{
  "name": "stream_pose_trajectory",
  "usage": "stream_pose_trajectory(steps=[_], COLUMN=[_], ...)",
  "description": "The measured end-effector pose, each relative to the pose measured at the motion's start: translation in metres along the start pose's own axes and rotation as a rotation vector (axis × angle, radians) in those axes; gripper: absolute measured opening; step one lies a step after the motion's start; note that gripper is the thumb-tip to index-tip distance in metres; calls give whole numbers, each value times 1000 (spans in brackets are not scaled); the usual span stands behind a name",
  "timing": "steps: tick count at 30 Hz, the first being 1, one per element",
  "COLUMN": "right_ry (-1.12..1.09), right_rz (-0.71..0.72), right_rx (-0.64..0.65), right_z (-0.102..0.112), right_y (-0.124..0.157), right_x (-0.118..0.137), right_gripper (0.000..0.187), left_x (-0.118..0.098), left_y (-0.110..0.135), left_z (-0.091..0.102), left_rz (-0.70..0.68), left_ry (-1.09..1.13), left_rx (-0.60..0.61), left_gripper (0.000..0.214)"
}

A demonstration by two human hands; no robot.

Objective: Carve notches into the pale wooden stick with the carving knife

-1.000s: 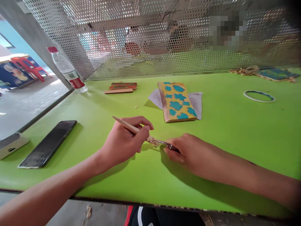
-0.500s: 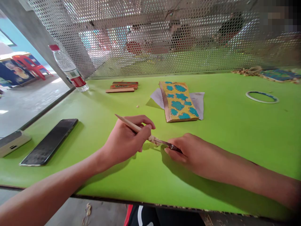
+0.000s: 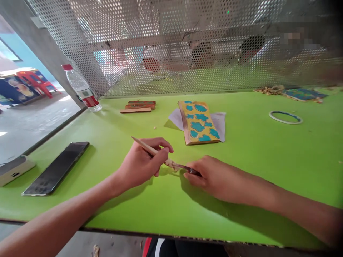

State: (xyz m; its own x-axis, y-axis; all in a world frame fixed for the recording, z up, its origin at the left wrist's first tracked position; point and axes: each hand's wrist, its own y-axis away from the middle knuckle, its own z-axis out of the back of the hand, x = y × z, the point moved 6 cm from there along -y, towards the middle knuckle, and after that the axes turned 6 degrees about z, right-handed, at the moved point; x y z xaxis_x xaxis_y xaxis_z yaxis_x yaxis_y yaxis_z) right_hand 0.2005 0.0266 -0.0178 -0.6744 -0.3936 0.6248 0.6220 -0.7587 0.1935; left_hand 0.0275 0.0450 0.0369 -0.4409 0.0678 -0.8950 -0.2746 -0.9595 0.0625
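In the head view, the left hand (image 3: pixel 144 162) is closed around a pale pointed stick (image 3: pixel 143 145), with the thumb and the fingers bent upon it. The sharp end of the stick points to the upper left, over the hand, and the rough end comes out past the fingertips, just above the green table (image 3: pixel 128 214). The right hand (image 3: pixel 206 175) is folded firmly around the dark handle of a small knife (image 3: pixel 194 172), whose thin blade reaches to the left and meets the rough end, between the two hands. Behind them, a yellow block (image 3: pixel 197 125) with blue-green patches lies on some paper (image 3: pixel 220 123). Farther to the left there are thin reddish strips (image 3: pixel 139 106), and a clear bottle (image 3: pixel 83 89) with a red cap is near the perforated screen (image 3: pixel 150 85). A dark phone (image 3: pixel 57 167) lies to the left of the left hand, and at the right lies a white ring (image 3: pixel 288 122)
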Motion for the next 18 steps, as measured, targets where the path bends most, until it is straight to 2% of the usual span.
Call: stream_pose_trajectory(steps=[18], right_ry=[82], right_rz=[-37], right_rx=[-111], right_z=[0], right_y=[5], right_x=[5], right_gripper=[36], left_x=[5], left_y=[-2], left_z=[2], left_rz=[16], left_ry=[9], left_rx=[12], left_gripper=[13])
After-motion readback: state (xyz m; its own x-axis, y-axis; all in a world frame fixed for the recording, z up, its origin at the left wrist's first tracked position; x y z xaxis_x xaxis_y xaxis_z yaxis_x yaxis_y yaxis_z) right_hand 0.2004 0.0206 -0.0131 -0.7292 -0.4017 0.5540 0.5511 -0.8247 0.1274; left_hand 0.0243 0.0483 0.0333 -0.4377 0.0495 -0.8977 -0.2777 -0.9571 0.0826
